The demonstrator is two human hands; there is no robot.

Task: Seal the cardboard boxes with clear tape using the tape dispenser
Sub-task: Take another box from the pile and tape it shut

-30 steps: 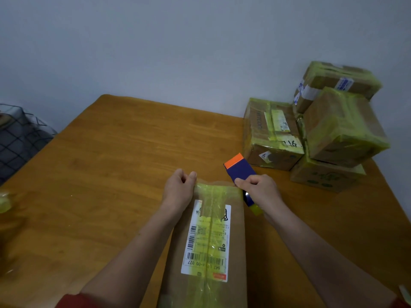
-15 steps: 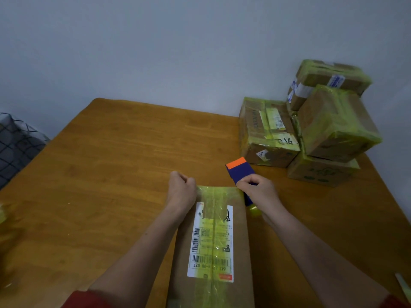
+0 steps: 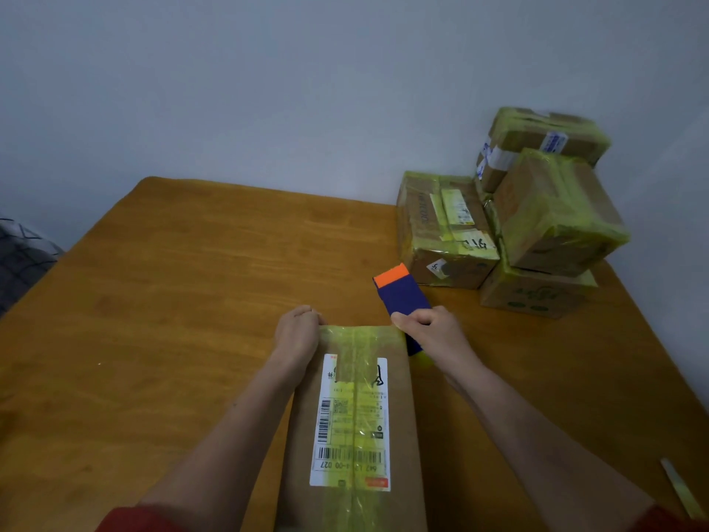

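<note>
My left hand (image 3: 297,334) is curled into a loose fist at the far left corner of the box (image 3: 351,428) in front of me, knuckles pressed against its edge; the fingers are folded in, and I cannot tell whether they pinch anything. My right hand (image 3: 433,334) is closed around the tape dispenser (image 3: 404,297), thumb and fingers wrapped over its near end at the far right corner of the same box. The dispenser's dark blue body sticks out past my right fingertips, slanting away and to the left, with its orange end farthest from me. A bit of yellowish-green shows just under my right wrist, beside the box's right edge; I cannot tell what it is.

The box lies lengthwise between my forearms on the wooden table (image 3: 172,301), running from my fingers back toward my body. A strip of yellowish tape (image 3: 355,341) runs down its middle and spreads across the far end between my two hands. It crosses a white shipping label (image 3: 351,424) with barcodes, which sits just behind my fingers.

Beyond my right fingertips and off to the right, a stack of boxes (image 3: 537,224) wrapped in the same yellowish tape stands at the table's far right corner against the wall, well apart from my hands.
</note>
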